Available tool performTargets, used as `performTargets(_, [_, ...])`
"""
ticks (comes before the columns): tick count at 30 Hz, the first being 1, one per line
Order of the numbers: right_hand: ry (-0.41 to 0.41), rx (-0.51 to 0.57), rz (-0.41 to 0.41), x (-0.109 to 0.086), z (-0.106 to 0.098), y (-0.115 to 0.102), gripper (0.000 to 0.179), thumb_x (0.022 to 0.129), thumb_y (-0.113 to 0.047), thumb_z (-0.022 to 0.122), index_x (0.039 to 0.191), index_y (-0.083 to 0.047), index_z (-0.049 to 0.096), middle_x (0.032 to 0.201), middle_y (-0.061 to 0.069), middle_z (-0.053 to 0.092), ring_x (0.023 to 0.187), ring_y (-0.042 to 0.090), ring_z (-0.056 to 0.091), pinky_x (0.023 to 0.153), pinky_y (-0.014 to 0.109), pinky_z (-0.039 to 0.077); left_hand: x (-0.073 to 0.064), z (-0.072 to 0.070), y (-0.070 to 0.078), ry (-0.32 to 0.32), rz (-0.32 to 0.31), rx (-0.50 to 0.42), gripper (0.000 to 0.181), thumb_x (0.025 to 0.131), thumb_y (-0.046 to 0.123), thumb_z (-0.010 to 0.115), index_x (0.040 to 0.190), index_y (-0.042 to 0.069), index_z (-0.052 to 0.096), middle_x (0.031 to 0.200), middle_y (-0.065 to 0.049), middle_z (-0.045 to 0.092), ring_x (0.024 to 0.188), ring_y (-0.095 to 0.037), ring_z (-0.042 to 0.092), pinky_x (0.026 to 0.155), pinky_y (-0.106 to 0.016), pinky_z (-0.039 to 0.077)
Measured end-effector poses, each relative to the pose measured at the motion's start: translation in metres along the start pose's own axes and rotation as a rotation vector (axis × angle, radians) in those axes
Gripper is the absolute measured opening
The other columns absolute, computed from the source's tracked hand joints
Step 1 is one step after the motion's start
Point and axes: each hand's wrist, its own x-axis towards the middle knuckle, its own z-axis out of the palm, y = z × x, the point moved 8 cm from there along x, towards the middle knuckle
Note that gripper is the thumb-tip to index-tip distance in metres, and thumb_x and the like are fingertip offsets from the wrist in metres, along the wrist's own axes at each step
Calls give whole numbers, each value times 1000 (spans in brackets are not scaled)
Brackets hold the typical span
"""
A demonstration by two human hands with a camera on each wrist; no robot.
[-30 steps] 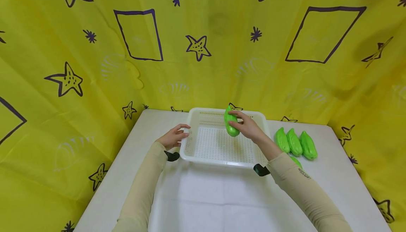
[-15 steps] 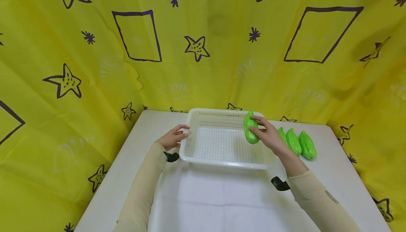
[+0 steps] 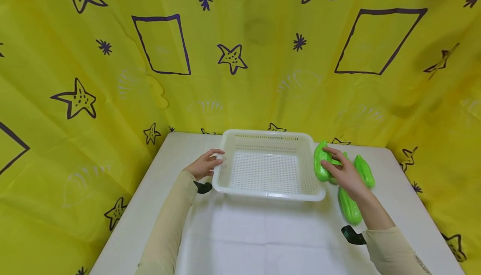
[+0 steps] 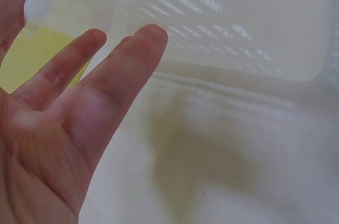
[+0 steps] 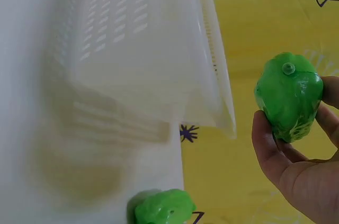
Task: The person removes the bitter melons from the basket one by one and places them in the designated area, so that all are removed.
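My right hand (image 3: 347, 179) pinches a glossy green gourd-shaped toy vegetable (image 3: 321, 162) between thumb and fingers. It sits just beyond the basket's right rim, overlapping that rim in the head view. In the right wrist view the toy vegetable (image 5: 288, 97) shows its blunt, lumpy end with a small stub. My left hand (image 3: 203, 166) grips the left rim of a white perforated plastic basket (image 3: 268, 194). The left wrist view shows one digit at the rim and other fingers (image 4: 151, 41) extended along the basket's outer wall.
More green toy vegetables lie right of the basket: one (image 3: 363, 170) at the back, one (image 3: 350, 208) nearer, others partly behind my right hand. A white-covered table (image 3: 244, 237) bears everything. Yellow curtains (image 3: 240, 95) with star drawings stand behind and at both sides.
My right hand has carried the toy vegetable rightward from over the basket to just outside its right rim. The left hand keeps its place on the left rim.
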Motion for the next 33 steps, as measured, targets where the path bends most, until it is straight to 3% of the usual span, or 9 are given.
performTargets(7, [21,-24,48,-22,-19,23,67,101,-41,51,152,-6,26,149,34,23,126,54,41,77,13,43,-1,0,4,-1,8,-7,44,97,23,63,136,20,46,136,-14,52,107,-28,59,81,-41,55])
performTargets(11, [28,-81,61,-31,-31,35,67,101,-41,52,152,-5,27,148,34,25,126,54,40,92,39,47,-2,0,6,-5,8,-11,44,97,22,62,137,20,45,138,-14,51,108,-28,59,83,-43,55])
performTargets(15, [37,-144,48,-38,-42,45,65,101,-38,53,151,-3,28,146,36,27,122,56,41,90,54,45,-4,-1,5,1,-1,-1,44,97,23,63,137,21,45,139,-13,50,108,-28,59,83,-42,54])
performTargets(20, [36,-189,29,-44,-54,57,65,101,-36,54,150,-3,28,146,35,28,119,54,44,82,41,49,-4,-3,3,-3,3,-15,45,97,23,63,138,20,45,139,-14,50,108,-29,58,83,-43,54])
performTargets(23, [24,-194,26,-47,-56,67,64,101,-35,54,150,-2,28,146,34,28,118,51,44,76,24,47,-3,-3,3,-2,11,-9,45,97,22,63,138,20,44,140,-13,50,109,-29,57,83,-43,54])
performTargets(25, [13,-189,33,-50,-56,74,63,102,-34,54,149,-1,28,147,34,27,118,50,43,74,20,45,-3,-3,3,-1,9,-6,45,97,22,62,138,20,44,140,-13,50,111,-29,57,84,-42,53])
performTargets(30, [-16,-181,70,-60,-61,90,64,102,-34,52,151,-4,26,147,36,24,120,55,41,83,48,47,-2,0,2,-3,0,-2,46,97,23,63,138,21,44,140,-13,50,110,-29,57,84,-42,53])
performTargets(33, [-36,-202,79,-66,-67,96,63,102,-34,52,151,-4,27,147,35,26,119,55,42,83,53,46,-3,2,2,0,-1,0,45,97,23,62,138,21,44,139,-14,50,108,-28,58,83,-41,54])
